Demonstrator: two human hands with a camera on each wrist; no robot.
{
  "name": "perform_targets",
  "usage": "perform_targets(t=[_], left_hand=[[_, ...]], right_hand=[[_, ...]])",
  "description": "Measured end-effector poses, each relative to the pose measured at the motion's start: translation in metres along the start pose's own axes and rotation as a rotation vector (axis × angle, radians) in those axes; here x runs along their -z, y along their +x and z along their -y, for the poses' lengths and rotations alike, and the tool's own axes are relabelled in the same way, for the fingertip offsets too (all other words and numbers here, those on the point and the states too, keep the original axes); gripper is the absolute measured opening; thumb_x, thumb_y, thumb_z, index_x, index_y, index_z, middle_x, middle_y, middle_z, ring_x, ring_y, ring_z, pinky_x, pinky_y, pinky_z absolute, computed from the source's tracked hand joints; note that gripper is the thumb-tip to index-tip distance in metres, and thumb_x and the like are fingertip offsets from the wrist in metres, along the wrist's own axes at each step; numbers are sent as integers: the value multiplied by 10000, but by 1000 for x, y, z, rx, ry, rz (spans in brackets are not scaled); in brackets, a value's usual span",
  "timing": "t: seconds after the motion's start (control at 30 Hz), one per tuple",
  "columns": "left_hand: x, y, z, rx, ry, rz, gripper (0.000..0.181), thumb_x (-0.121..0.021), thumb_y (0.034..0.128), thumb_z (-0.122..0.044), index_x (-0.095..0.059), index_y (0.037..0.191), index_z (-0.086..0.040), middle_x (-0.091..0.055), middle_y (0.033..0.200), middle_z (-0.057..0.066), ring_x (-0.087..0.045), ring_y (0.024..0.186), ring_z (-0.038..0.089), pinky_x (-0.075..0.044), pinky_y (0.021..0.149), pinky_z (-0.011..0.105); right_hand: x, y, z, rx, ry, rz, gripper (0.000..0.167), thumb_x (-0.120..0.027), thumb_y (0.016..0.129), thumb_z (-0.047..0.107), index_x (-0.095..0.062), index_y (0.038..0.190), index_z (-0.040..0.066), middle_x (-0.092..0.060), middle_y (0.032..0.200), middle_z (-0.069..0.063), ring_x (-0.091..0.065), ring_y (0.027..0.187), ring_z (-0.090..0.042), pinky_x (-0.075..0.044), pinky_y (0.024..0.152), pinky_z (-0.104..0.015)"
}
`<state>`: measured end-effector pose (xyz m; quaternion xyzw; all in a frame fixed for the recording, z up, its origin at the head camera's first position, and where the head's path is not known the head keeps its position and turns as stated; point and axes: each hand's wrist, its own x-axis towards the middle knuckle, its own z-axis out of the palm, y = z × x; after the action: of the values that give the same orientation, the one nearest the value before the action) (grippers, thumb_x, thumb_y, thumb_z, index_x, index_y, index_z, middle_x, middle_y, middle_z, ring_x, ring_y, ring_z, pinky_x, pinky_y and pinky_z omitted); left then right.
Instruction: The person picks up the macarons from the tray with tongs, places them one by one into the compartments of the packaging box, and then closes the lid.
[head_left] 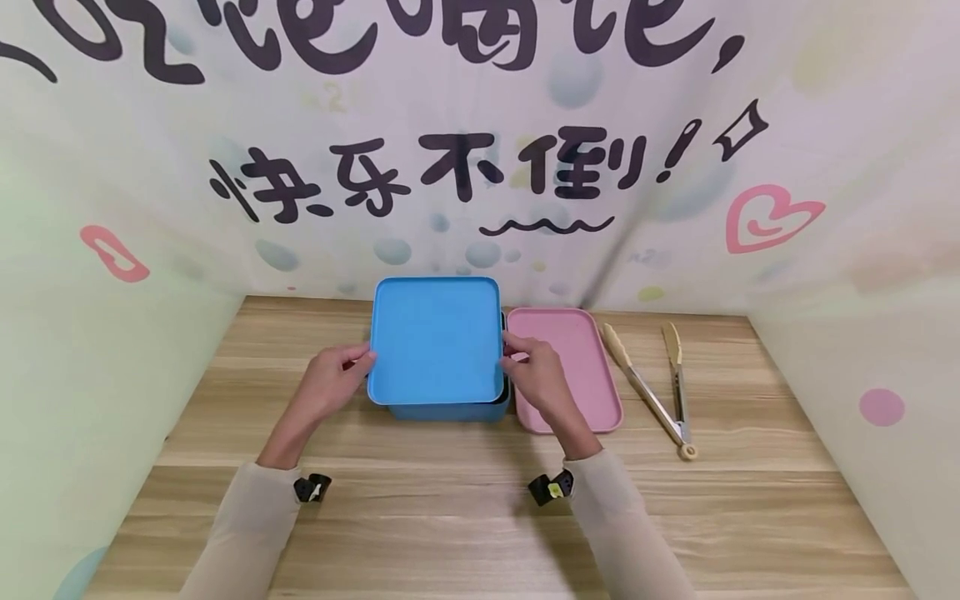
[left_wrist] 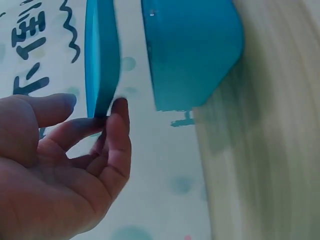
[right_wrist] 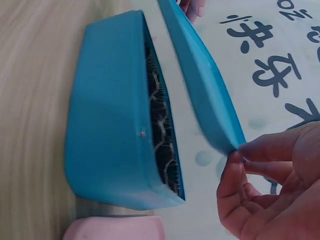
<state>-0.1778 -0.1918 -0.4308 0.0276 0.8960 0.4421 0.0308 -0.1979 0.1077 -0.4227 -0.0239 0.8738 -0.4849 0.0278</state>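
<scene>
A flat blue lid (head_left: 437, 340) with a raised rim hangs over a blue box (head_left: 450, 412), and a gap parts the two in both wrist views. At the lid's left edge, my left hand (head_left: 337, 379) pinches it between thumb and fingers. My right hand (head_left: 538, 373) pinches the opposite edge, thumb and fingertips meeting at the rim in the right wrist view. Through the box's open top (right_wrist: 162, 125) a dark inside with pale curved lines shows; I cannot tell what it is. In the head view the lid hides most of the box.
To the box's right lies a pink tray (head_left: 581, 367), partly behind my right hand. Farther right, metal tongs (head_left: 660, 408) with beige tips lie spread on the wooden table (head_left: 420, 517). A printed cloth wall (head_left: 450, 242) rises behind the table, with side walls left and right.
</scene>
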Motion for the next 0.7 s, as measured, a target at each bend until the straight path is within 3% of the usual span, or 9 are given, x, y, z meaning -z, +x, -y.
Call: perform_targets(t=[0.17, 0.3, 0.43, 0.6, 0.67, 0.7], left_hand=[[4, -1, -9, -41, 21, -28, 512, -475, 1055, -349, -476, 1430, 0, -571, 1255, 245, -534, 1000, 303, -449, 768, 332], [7, -3, -19, -73, 33, -68, 542, -454, 1057, -383, -466, 1434, 6, -575, 1211, 246, -568, 1044, 338, -470, 784, 368], [8, -4, -26, -78, 18, -85, 582, -414, 1060, -433, -498, 1413, 23, -573, 1244, 238, -573, 1146, 386, -496, 872, 472], [8, -4, -32, -53, -44, -95, 697, -313, 1062, -507, -609, 1253, 95, -547, 1338, 259, -531, 1221, 429, -416, 1012, 594], [8, -4, -35, -52, -64, -104, 710, -283, 1067, -505, -596, 1254, 104, -555, 1322, 281, -524, 1232, 446, -386, 1037, 615], [8, -5, -36, -58, -76, -108, 700, -276, 1072, -492, -545, 1337, 97, -556, 1325, 289, -522, 1248, 455, -370, 1053, 627]], right_hand=[[7, -2, 7, 1, 9, -17, 467, -580, 928, 67, -567, 1393, 102, -683, 1119, -146, -645, 808, -246, -493, 674, -268], [10, -5, 13, -31, 142, 5, 426, -555, 985, 151, -554, 1409, 117, -653, 1247, -145, -688, 927, -319, -567, 807, -328], [12, -7, 15, -59, 268, 5, 419, -562, 1019, 259, -553, 1413, 117, -587, 1387, -124, -680, 1061, -348, -537, 949, -406], [15, -6, 19, -36, 336, -22, 463, -514, 1039, 367, -583, 1377, 58, -589, 1374, -160, -627, 1184, -364, -495, 1005, -476], [16, -6, 21, -15, 361, -29, 495, -470, 1049, 404, -603, 1338, 25, -612, 1334, -185, -609, 1215, -356, -486, 1012, -495], [17, -6, 22, -2, 371, -30, 518, -444, 1054, 425, -610, 1319, 11, -621, 1317, -195, -604, 1223, -349, -486, 1012, -495]])
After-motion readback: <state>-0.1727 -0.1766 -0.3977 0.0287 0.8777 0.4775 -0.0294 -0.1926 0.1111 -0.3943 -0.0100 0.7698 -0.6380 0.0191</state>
